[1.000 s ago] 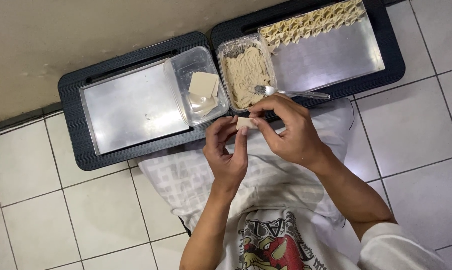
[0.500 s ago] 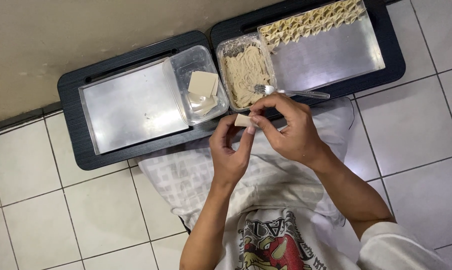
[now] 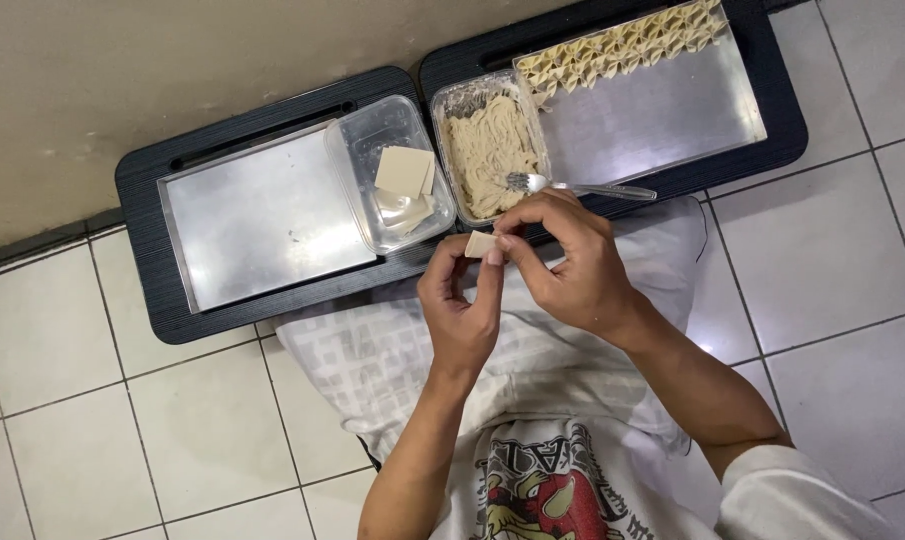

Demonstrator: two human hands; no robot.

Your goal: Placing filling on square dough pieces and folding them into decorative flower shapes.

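both hands barely shifted since a second ago | left hand and right hand at frame centre, fingers pinched on small folded wrapper, held just below filling tub for short reach | fork parked on tub rim | spare wrappers in clear container, left of tub

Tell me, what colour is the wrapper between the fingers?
Pale cream, held by both hands; the head view shows the wrapper best.

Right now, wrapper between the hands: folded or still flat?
Folded. The wrapper is pinched shut between fingertips of left hand and right hand, unlike the flat squares in the clear tub.
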